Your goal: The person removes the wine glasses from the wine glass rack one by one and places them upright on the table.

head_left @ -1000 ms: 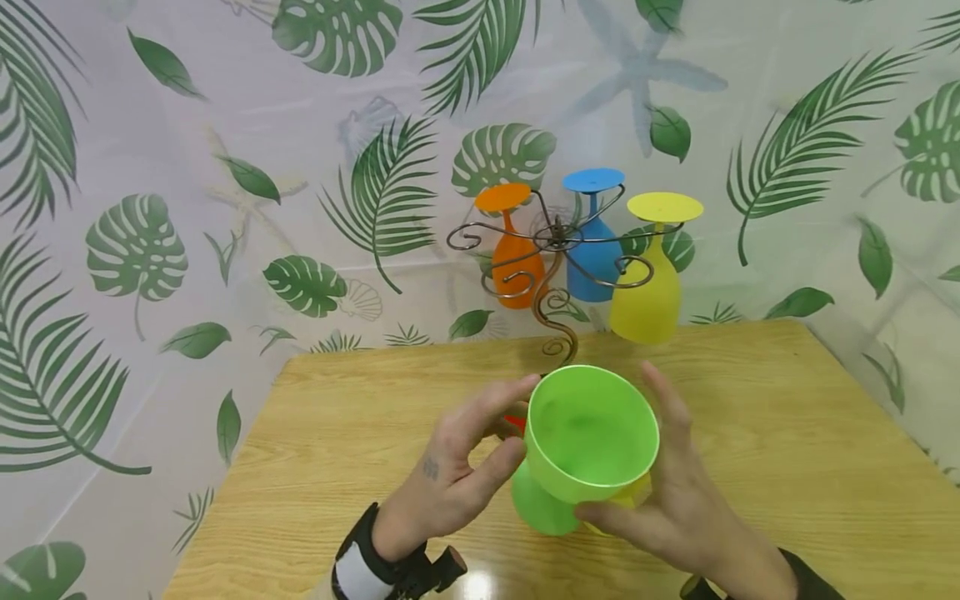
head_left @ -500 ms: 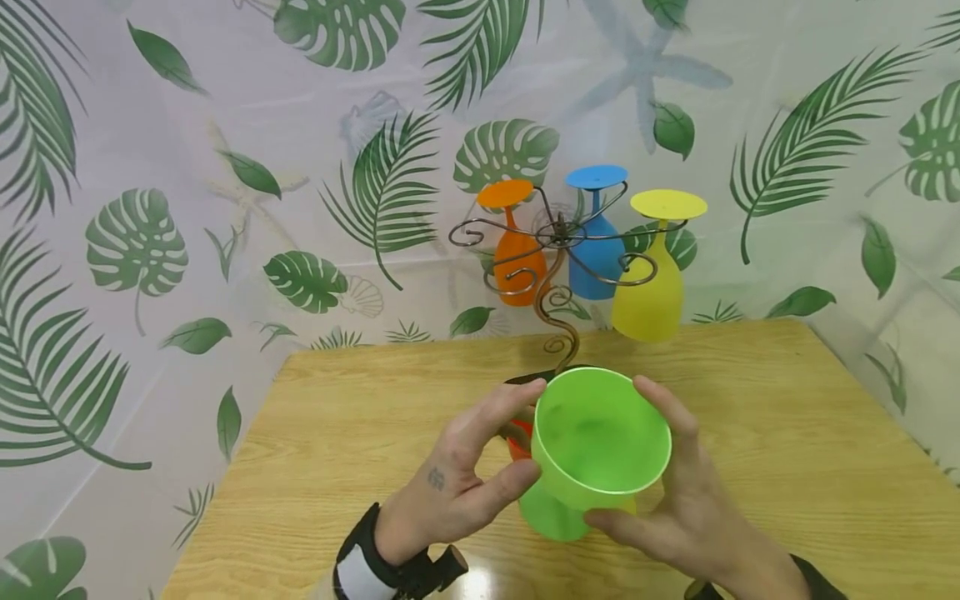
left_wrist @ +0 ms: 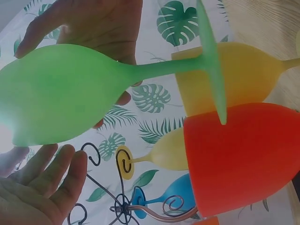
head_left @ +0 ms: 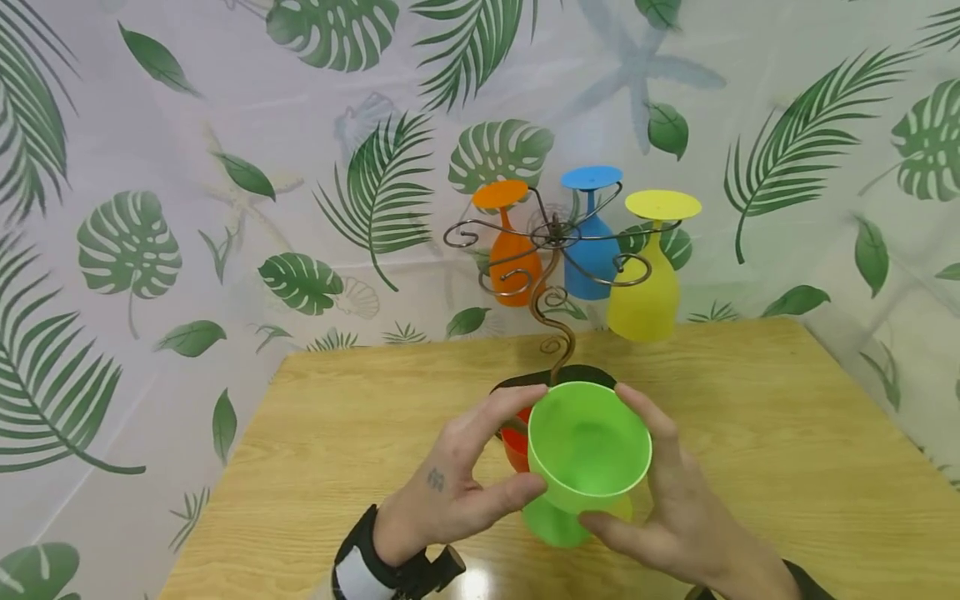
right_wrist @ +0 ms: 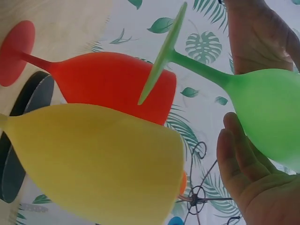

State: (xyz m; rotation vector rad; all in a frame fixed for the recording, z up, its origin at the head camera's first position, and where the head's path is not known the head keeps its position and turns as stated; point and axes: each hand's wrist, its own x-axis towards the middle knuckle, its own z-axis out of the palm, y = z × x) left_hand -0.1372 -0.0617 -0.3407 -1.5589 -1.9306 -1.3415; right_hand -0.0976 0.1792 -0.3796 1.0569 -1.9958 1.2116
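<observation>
Above the table a green wine glass is held upright, its mouth tilted toward the head camera. My left hand curves around its left side, fingertips and thumb near the rim. From the right, my right hand grips the bowl with thumb in front and fingers behind. Both wrist views show the green glass's bowl, stem and foot. Beneath it stand a red wine glass and a yellow wine glass, mostly hidden in the head view.
Behind the hands stands a curled wire glass rack on a black base. Orange, blue and yellow wine glasses hang upside down from it. A leaf-patterned sheet backs the wooden table.
The green glass shifts slightly right, then back left and a little lower. The right fingers close in on its rim, and more of the rack's black base shows.
</observation>
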